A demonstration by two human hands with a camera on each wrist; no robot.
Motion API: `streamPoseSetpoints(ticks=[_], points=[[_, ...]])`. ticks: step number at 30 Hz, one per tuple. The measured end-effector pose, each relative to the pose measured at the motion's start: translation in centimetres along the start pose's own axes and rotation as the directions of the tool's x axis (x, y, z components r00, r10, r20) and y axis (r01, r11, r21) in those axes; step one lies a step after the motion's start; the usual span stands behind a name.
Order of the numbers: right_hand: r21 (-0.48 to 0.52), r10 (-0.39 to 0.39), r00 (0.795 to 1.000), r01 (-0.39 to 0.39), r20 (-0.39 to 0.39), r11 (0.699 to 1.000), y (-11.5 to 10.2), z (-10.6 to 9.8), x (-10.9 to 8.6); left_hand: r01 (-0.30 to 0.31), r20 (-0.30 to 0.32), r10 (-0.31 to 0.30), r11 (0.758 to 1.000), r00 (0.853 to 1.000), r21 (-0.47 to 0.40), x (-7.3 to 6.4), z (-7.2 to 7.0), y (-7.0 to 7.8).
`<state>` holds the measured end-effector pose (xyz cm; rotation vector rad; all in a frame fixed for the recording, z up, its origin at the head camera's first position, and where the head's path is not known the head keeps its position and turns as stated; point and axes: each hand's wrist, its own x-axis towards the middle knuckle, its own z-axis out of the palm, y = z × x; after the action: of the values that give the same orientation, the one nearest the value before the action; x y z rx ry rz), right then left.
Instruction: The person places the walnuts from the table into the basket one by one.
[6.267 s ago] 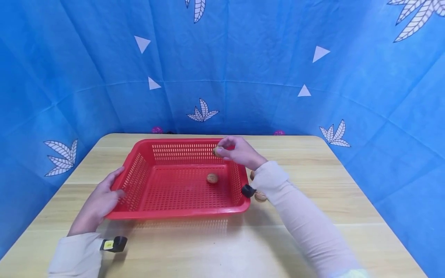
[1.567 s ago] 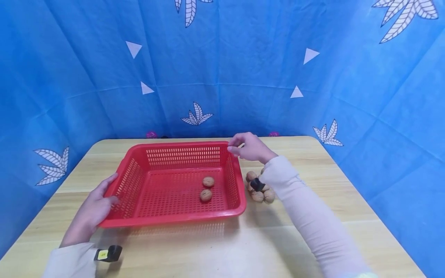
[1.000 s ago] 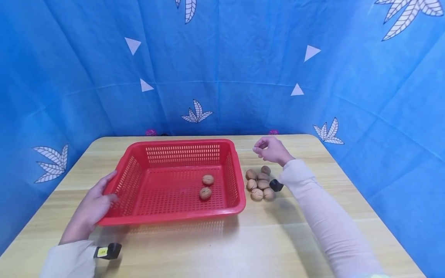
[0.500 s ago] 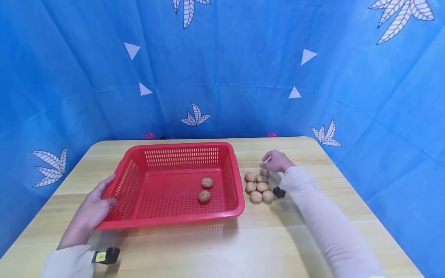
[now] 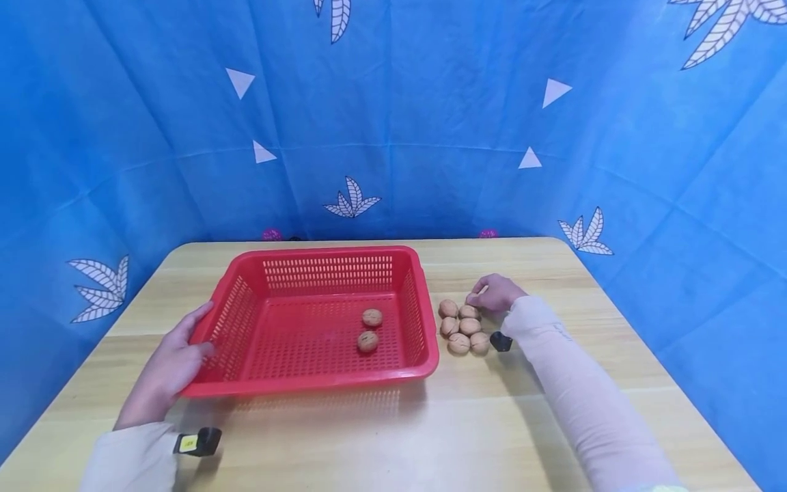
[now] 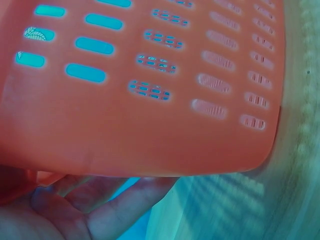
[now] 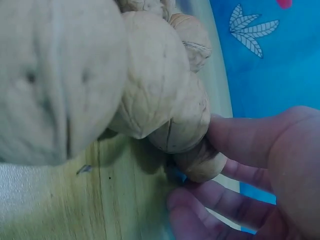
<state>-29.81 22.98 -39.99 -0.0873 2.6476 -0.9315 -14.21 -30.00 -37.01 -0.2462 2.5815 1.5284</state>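
Note:
My left hand [image 5: 174, 362] grips the left rim of a red plastic basket [image 5: 313, 389], thumb on the inner side. In the left wrist view, fingers [image 6: 132, 207] show against the rim of the slotted basket wall [image 6: 150, 135]. Two walnuts [image 5: 367, 341] lie toward the right on the basket floor. Right of the basket, several walnuts [image 5: 458, 344] sit close together on the table. At their far end my right hand [image 5: 496, 294] pinches a walnut [image 7: 202, 162] between thumb and fingers. That walnut still sits low by the tabletop, partly covered by the fingers and a neighbouring walnut.
The light wooden table [image 5: 393, 444] carries the basket and the walnuts. A blue patterned curtain [image 5: 393, 137] hangs behind the table and along both sides. Each wrist wears a small black camera [image 5: 501, 341].
A second walnut has come to lie in the basket since the oldest frame. My right hand has gone from the basket's right rim to the walnut pile. The left hand keeps its grip.

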Motion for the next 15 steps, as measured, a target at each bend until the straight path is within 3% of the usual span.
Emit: streamPoseSetpoints(ticks=[6, 15], points=[[-0.034, -0.025, 0.999, 0.024, -0.043, 0.999, 0.1, -0.2, 0.2, -0.008, -0.003, 0.008, 1.0, 1.0, -0.001, 0.2, 0.2, 0.3], [-0.09, -0.067, 0.993, 0.059, -0.093, 0.994, -1.5, -0.3, -0.1, -0.014, -0.001, 0.014, 1.0, 1.0, -0.003, 0.1, -0.1, 0.1]])
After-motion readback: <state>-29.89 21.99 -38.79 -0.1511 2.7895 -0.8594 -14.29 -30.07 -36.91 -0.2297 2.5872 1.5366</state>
